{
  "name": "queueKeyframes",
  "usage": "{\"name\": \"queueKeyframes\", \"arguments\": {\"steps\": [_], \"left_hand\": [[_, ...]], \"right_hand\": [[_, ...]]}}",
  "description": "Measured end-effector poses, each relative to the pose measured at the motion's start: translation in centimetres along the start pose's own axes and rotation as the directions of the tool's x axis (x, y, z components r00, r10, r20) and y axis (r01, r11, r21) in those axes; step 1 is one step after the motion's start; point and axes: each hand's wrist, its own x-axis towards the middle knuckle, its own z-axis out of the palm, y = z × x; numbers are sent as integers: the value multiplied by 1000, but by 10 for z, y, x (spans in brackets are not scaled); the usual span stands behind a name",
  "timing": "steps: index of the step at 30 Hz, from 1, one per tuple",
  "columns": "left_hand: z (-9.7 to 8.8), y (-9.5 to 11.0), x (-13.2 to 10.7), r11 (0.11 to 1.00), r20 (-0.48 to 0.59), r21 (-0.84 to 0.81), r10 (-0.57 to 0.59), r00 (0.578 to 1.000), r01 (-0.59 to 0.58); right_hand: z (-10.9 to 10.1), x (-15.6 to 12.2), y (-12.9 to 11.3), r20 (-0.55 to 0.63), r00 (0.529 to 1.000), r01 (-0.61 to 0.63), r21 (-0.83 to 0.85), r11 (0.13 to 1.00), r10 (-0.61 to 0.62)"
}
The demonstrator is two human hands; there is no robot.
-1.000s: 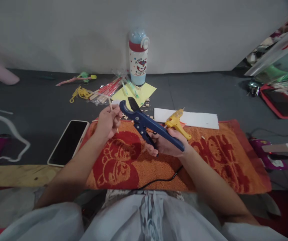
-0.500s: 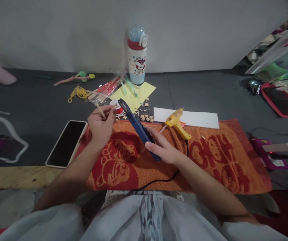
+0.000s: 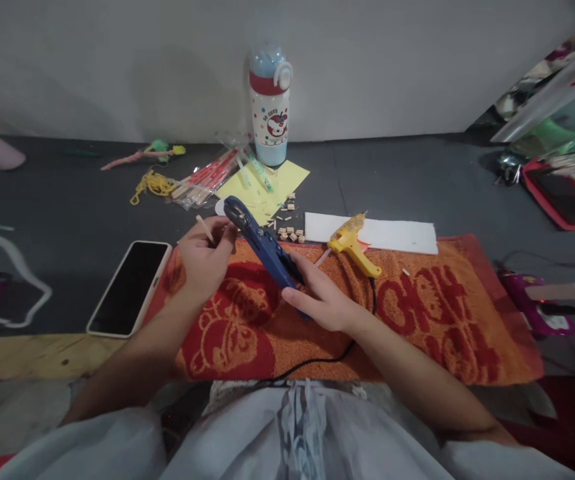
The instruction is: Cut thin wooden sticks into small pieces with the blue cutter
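Observation:
My right hand (image 3: 320, 300) grips the handles of a blue cutting tool (image 3: 260, 241), whose head points up and left over an orange and red towel (image 3: 417, 313). My left hand (image 3: 202, 257) pinches a thin wooden stick (image 3: 204, 228) just left of the tool's head. The stick's lower end reaches into the jaw area beside my fingers. Several small cut wooden pieces (image 3: 287, 230) lie on the dark floor just beyond the towel.
A yellow glue gun (image 3: 351, 244) with a black cord lies on the towel by a white sheet (image 3: 397, 235). A phone (image 3: 130, 287) lies to the left. Farther back stand a bottle (image 3: 269, 107), yellow paper (image 3: 267, 185) and packets of sticks (image 3: 207, 180). A red tray (image 3: 565, 197) sits right.
The blue tool has swung down from a raised, open position to lie low over the towel with its jaws closed. My left hand shifted the stick slightly left and lower.

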Motion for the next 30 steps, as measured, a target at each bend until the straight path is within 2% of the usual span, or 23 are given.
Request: {"name": "queueKeyframes", "arguments": {"steps": [3,7,12,17,23,30], "left_hand": [[0,7,-2,999,-3,47,19,1000,-19],[-2,11,-3,980,-26,189,61,998,-55],[-7,8,-2,936,28,324,134,991,-136],[-9,8,-2,907,57,379,174,983,-182],[-8,10,-2,897,63,407,164,984,-176],[-6,9,0,939,36,334,78,996,-85]], "right_hand": [[-1,0,1,-7,1000,9,-21,1000,-9],[-1,0,0,-8,1000,-1,-43,999,1],[-2,1,1,-8,1000,-23,-73,997,23],[-3,1,3,-17,1000,-9,-86,996,8],[-2,3,4,-32,999,-43,-118,992,40],[-4,4,5,-65,995,-84,-113,990,77]]}}
